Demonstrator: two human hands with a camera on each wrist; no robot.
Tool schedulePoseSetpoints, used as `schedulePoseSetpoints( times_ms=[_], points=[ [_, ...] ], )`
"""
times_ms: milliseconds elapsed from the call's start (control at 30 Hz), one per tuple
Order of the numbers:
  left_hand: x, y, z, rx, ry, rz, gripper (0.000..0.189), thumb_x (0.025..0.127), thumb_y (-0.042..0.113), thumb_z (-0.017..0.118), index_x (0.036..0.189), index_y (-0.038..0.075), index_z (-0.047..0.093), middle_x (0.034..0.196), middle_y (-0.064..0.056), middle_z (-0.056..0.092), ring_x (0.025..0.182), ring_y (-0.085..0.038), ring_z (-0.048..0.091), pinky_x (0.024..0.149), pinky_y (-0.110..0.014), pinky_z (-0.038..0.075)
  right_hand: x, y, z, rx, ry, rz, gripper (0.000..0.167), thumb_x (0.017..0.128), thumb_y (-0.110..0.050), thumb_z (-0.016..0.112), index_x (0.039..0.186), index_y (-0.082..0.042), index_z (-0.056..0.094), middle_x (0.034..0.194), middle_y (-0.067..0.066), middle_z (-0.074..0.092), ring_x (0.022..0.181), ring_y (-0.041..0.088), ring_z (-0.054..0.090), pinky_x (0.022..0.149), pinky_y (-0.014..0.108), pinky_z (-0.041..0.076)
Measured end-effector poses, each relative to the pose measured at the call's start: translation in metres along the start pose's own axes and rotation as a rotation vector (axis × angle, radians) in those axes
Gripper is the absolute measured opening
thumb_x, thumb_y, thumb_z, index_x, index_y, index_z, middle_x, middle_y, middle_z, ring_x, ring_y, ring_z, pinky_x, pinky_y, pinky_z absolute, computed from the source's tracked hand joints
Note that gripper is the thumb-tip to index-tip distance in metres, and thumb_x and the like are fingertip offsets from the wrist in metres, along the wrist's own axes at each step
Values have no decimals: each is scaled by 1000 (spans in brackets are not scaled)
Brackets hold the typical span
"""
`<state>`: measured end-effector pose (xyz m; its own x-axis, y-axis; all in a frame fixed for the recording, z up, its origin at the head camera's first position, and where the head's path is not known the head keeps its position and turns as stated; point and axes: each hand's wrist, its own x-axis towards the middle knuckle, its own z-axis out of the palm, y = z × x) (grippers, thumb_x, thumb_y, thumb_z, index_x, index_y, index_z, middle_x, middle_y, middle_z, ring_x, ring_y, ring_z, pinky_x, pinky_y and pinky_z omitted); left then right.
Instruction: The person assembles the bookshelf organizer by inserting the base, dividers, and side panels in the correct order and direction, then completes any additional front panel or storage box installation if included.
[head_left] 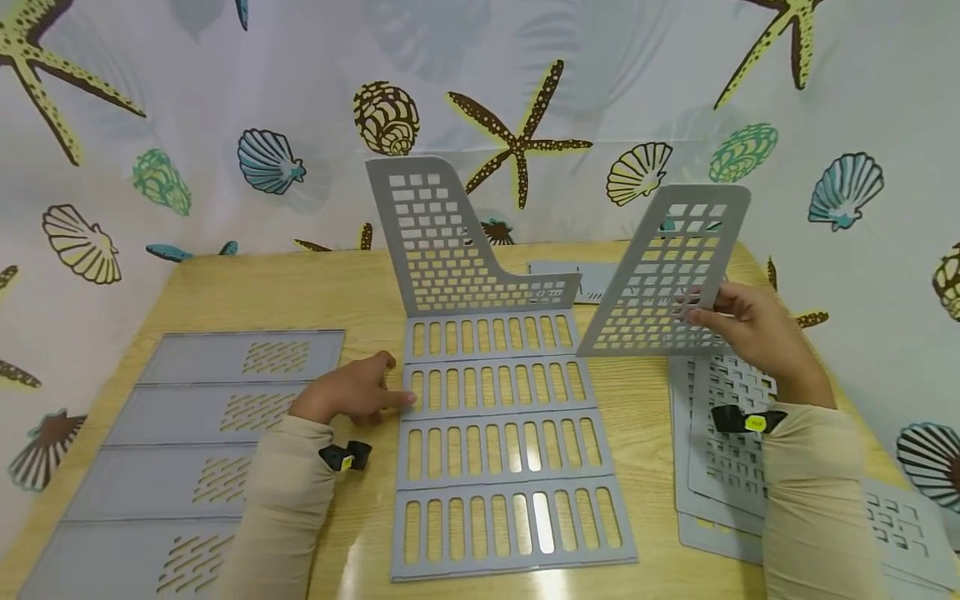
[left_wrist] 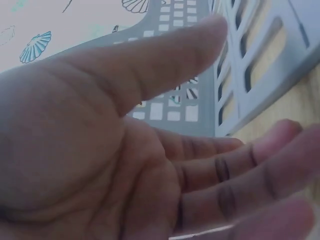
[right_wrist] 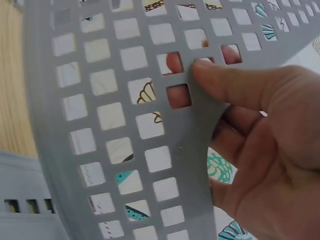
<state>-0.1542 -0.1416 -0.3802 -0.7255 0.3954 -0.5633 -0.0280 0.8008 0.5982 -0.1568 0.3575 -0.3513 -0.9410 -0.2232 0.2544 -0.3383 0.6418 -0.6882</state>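
Note:
A flat grey slotted panel [head_left: 510, 484], marked by cross folds, lies in the middle of the table. At its far end stands an upright grey lattice side panel [head_left: 386, 208] with a curved, stepped outline. My right hand [head_left: 768, 333] pinches a second grey lattice panel [right_wrist: 185, 135] between thumb and fingers, holding it raised and tilted at the slotted panel's far right. My left hand [head_left: 356, 390] is at the slotted panel's left edge, its index fingertip at that edge; in the left wrist view its fingers are loosely extended and the palm holds nothing.
To the left lies a grey folded-line panel [head_left: 180, 412] with diagonal slots. Several perforated panels [head_left: 693, 492] are stacked at the right, partly under the right forearm. Another grey piece [head_left: 551, 268] lies at the back. A shell-patterned cloth [head_left: 480, 50] hangs behind the table.

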Motion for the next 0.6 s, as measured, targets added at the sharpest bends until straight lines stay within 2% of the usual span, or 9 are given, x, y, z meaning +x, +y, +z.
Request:
schedulePoseSetpoints(
  times_ms=[133, 267, 433, 600],
  points=[
    [4, -1, -2, -8, -17, 22, 78, 101, 32, 60, 157, -3, 17, 74, -5, 57, 48, -12, 42, 54, -28, 43, 5, 0, 5, -50, 55, -4, 19, 92, 2, 67, 110, 3, 72, 95, -37, 62, 89, -19, 59, 74, 3, 45],
    [5, -1, -1, -14, -12, 17, 78, 100, 32, 61, 156, -1, 19, 88, -11, 60, 54, -15, 50, 55, -29, 48, 8, 1, 9, -56, 44, -49, 18, 92, 5, 66, 109, 5, 72, 97, -39, 60, 90, -21, 57, 76, 2, 44],
    [3, -1, -4, 13, -1, 16, 77, 100, 32, 61, 156, -2, 20, 88, -12, 62, 56, -17, 54, 55, -30, 50, 14, -1, 16, -17, -13, -76, 18, 96, -1, 63, 110, 7, 70, 100, -37, 60, 92, -15, 60, 78, 3, 45],
    [5, 1, -5, 23, -36, 26, 79, 101, 31, 61, 157, -2, 18, 77, -7, 58, 52, -14, 48, 53, -29, 48, 10, -3, 18, -19, -69, -49, 23, 100, -4, 58, 118, 9, 65, 103, -39, 57, 96, -20, 56, 77, 1, 43]
  ],
)
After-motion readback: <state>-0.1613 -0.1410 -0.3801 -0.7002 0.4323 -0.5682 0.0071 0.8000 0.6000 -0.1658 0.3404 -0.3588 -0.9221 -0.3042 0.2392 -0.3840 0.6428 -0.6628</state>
